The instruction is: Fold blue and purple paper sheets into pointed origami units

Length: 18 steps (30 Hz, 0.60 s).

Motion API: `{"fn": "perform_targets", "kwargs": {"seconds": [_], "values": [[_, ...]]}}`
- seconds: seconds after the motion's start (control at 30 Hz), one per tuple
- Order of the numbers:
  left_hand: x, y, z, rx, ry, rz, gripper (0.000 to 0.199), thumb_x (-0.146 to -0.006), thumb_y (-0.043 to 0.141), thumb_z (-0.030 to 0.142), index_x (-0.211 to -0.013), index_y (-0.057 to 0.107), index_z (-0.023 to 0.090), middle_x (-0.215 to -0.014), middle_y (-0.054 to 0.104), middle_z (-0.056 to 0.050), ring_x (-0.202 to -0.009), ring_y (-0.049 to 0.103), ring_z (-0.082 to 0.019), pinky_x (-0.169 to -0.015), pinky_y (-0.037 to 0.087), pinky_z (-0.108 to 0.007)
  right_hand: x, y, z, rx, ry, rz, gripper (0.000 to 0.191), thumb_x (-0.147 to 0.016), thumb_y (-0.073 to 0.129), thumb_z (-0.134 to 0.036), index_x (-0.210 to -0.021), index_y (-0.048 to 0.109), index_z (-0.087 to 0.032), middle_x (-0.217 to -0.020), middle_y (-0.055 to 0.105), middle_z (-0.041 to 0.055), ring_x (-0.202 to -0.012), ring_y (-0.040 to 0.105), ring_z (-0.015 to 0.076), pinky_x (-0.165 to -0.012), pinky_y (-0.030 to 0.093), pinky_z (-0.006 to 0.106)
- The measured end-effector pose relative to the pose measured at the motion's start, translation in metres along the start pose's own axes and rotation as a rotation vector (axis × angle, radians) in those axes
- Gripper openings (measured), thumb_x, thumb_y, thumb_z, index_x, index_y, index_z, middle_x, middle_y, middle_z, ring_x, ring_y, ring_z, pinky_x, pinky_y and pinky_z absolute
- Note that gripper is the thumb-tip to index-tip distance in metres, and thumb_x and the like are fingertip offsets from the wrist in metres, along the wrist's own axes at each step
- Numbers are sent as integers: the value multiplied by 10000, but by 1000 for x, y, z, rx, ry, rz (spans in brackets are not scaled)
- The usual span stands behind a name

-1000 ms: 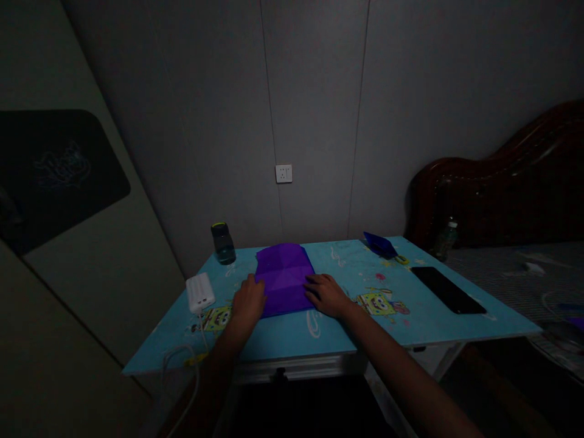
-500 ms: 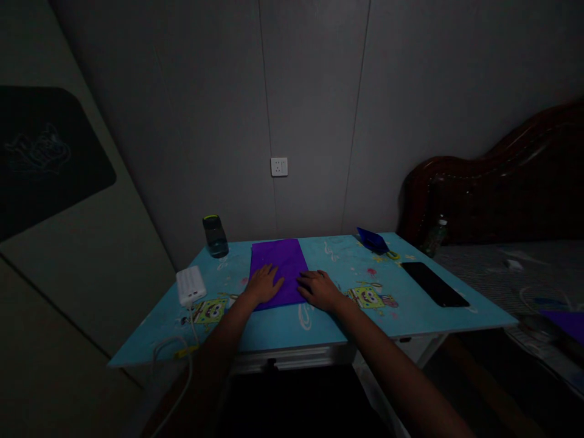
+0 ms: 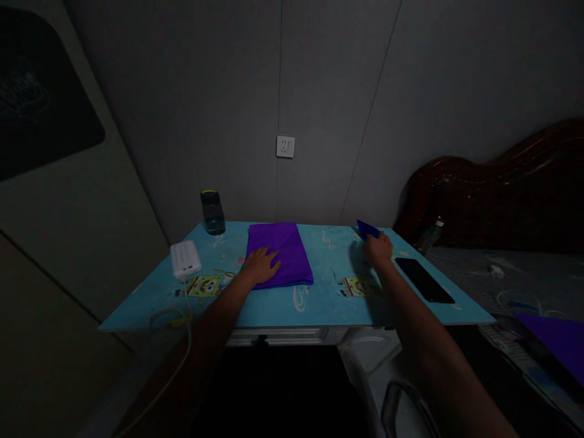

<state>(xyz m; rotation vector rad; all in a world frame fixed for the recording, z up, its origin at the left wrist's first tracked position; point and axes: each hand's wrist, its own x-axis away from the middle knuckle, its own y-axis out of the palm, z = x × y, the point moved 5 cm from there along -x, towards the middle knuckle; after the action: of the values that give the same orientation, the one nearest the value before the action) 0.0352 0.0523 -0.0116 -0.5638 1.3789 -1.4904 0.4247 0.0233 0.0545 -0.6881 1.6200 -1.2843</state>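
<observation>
A folded purple sheet (image 3: 287,249), perhaps cloth or paper, lies on the blue table. My left hand (image 3: 261,266) rests flat on its left part, fingers spread. Over at the far right of the table, my right hand (image 3: 378,248) is at a dark blue folded piece (image 3: 366,229), which sticks out past the fingers. The fingers of that hand are mostly hidden behind its back, so their grip does not show. The yellow handle seen earlier beside the blue piece is almost wholly covered by the hand.
A black phone-like slab (image 3: 424,280) lies near the table's right edge. At the left stand a dark water bottle (image 3: 213,213) and a white power bank (image 3: 185,260) with a cable (image 3: 188,328). A bed headboard (image 3: 497,182) rises at the right, with a clear bottle (image 3: 430,236) close by.
My right hand has left the purple sheet and moved right and away from me to the dark blue piece. My left hand stays on the sheet. The view has shifted slightly.
</observation>
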Motion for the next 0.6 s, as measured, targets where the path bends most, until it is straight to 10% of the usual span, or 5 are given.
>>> {"fn": "perform_targets", "kwargs": {"seconds": [0.3, 0.6], "values": [[7, -13, 15, -90, 29, 40, 491, -915, 447, 434, -1328, 555, 192, -1358, 553, -178, -1266, 482, -351, -1063, 325, -488, -19, 32, 30, 39, 179, -104, 292, -932, 538, -241, -1150, 637, -74, -1220, 567, 212, -1149, 548, 314, -928, 449, 472], [8, -12, 15, -80, 47, 98, 451, -909, 472, 400, -1293, 576, 188, -1327, 581, -179, -1243, 511, -346, -1043, 353, -503, -15, 18, 26, -108, 202, -97, 358, -921, 610, -329, -1215, 568, -128, -1219, 589, 120, -1026, 618, 228, -862, 533, 417]]}}
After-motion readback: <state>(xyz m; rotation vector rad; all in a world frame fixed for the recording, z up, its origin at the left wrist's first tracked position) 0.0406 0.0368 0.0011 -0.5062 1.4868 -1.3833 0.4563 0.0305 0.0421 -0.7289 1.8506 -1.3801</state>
